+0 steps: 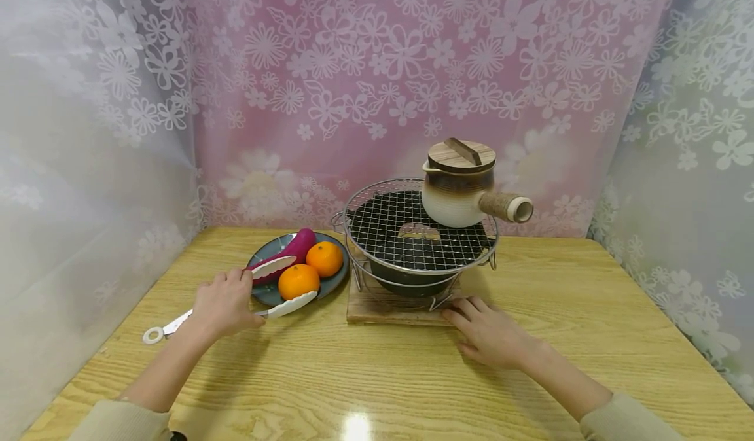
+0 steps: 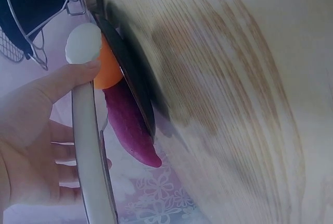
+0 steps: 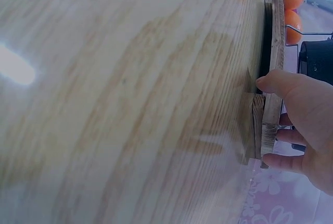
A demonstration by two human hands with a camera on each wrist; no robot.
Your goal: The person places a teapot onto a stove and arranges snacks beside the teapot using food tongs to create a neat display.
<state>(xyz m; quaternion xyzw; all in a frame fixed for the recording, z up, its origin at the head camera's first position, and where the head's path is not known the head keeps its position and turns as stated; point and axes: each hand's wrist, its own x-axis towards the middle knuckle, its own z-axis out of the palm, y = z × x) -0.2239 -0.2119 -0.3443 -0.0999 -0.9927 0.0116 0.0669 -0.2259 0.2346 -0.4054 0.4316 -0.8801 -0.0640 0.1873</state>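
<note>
My left hand [image 1: 226, 303] holds a pair of tongs [image 1: 292, 305] with white scalloped tips, thumb on one arm and fingers round the other. The spread tips reach over a dark plate [image 1: 337, 282], either side of the nearer orange [image 1: 299, 281]. Behind it on the plate lie a second orange [image 1: 324, 259] and a long purple vegetable [image 1: 302, 245]. My right hand [image 1: 495, 333] grips the right front corner of a wooden board [image 1: 389, 315], thumb at its front edge [image 3: 276, 57]. On that board stands a black round stove [image 1: 406, 285] in a wire frame.
A round wire mesh [image 1: 383, 231] tops the stove. Toward its back right sits a brown-and-cream pot [image 1: 450, 209] with a wooden lid [image 1: 438, 156]; its wrapped handle [image 1: 497, 205] juts out rightward. Flowered curtains [image 1: 353, 68] enclose the wooden table [image 1: 330, 388] at the back and sides.
</note>
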